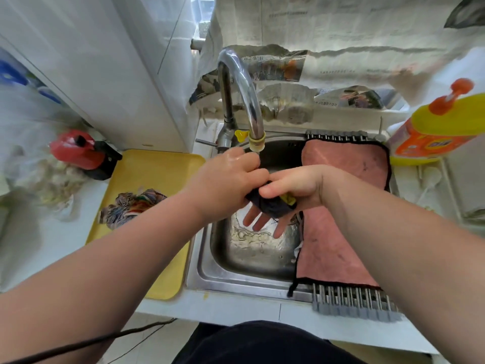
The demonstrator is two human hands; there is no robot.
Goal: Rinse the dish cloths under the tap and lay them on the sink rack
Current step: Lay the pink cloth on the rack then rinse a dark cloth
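Note:
A small dark cloth (273, 207) with a yellow patch is bunched between my two hands over the steel sink (231, 271), just below the tap spout (256, 141). My left hand (228, 182) grips its left end with curled fingers. My right hand (299, 183) holds it with the thumb on top and straight, spread fingers underneath. I cannot tell whether water is running. A pink cloth (341, 232) with black edging lies flat on the grey sink rack (354, 302) at the sink's right side. A striped multicolour cloth (131, 207) lies crumpled on a yellow tray (160, 172) to the left.
A red and black object (81, 153) sits at the tray's far-left corner beside a plastic bag. A yellow and orange detergent bottle (433, 127) stands at the right. Newspaper (341, 61) covers the wall behind the tap. A dark cable (131, 333) runs along the lower left.

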